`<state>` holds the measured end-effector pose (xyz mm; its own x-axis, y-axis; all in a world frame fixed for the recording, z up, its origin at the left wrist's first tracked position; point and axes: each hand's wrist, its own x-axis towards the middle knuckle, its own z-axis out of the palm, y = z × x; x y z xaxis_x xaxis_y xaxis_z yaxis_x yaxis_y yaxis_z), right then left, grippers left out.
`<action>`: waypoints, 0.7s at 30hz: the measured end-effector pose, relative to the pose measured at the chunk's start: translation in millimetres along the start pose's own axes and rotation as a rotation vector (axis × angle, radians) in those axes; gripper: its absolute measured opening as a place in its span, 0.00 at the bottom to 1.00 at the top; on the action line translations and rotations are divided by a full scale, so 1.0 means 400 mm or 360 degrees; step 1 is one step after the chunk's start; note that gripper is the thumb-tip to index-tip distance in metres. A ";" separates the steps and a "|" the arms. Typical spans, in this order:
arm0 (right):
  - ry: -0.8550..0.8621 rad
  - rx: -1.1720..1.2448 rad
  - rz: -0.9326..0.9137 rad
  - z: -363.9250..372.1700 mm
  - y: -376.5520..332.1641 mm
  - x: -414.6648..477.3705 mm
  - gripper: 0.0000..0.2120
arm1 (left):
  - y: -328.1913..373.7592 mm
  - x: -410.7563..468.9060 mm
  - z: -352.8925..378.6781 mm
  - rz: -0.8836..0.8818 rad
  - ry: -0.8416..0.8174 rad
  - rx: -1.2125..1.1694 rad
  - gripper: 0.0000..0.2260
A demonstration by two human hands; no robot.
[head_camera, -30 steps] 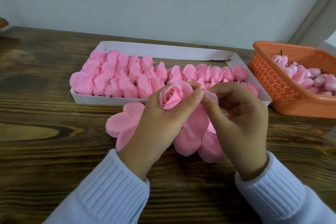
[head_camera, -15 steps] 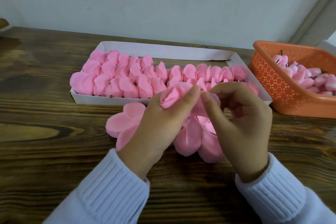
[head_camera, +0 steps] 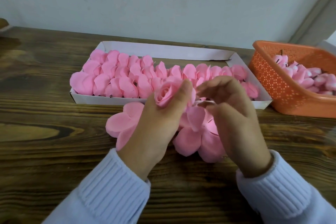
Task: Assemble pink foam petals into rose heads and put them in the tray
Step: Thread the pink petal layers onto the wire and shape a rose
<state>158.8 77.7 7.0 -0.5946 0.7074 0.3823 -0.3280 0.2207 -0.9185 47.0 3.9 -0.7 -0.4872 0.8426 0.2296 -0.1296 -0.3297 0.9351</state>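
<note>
Head view | left hand [head_camera: 154,129] pinches rose [head_camera: 167,94] just before tray [head_camera: 163,52] | right hand [head_camera: 234,114] loose, apparently empty | tray mostly filled | petals [head_camera: 123,122] before tray unassembled

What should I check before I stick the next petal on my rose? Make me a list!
1. Rose head held firmly by the left hand: ok, its fingers curl round it.
2. Right hand free to pick a petal: ok, its fingers are loose and hold nothing.
3. Loose petals close by: ok, they lie just beneath the hands.
4. Free room in the tray: ok, there is a gap behind the single row at its right end.
5. Underside of the rose head neatly joined: cannot tell, the palm hides it.
</note>
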 end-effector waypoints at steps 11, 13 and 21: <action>-0.0324 0.0379 0.0258 0.026 0.010 -0.013 0.17 | -0.004 -0.010 0.015 -0.0135 0.0056 -0.0138 0.18; -0.0288 0.0355 0.0270 0.024 0.008 -0.009 0.18 | 0.001 -0.015 0.018 -0.0082 -0.0040 -0.0095 0.21; -0.0599 0.0453 0.0732 -0.016 -0.029 0.000 0.15 | 0.018 -0.020 0.004 0.0052 -0.0637 -0.0102 0.14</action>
<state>167.3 79.4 17.1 -0.9196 0.3926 0.0134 -0.1297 -0.2710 -0.9538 51.2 -4.3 4.5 -0.1191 0.9263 0.3574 -0.1795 -0.3741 0.9098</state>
